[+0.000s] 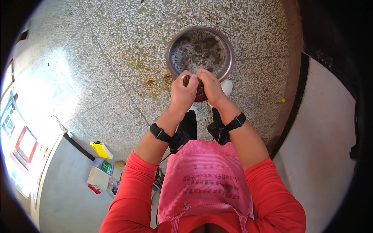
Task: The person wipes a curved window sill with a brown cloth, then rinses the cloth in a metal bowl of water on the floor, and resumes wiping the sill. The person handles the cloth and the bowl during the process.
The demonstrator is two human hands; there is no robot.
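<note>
A dark brown, wet-looking bundle, perhaps cloth [200, 94], is squeezed between my two hands. My left hand [184, 88] grips its left side, with a bit of the brown material showing between thumb and fingers. On the other side my right hand [210, 86] closes around it, and the fingertips of both hands nearly meet. Just beyond them a round stainless steel basin [230, 48] stands on the floor. Murky, foamy water [199, 51] fills much of it. My hands overlap the basin's near rim in the view, and the bundle hangs on my side of that rim.
Speckled terrazzo floor [125, 38] surrounds the basin. My white shoe [227, 86] is close to its near rim. A pale wall [317, 116] rises at the right. Boxes [100, 174] and a yellow packet [101, 150] sit at the lower left, near a bright doorway [61, 93].
</note>
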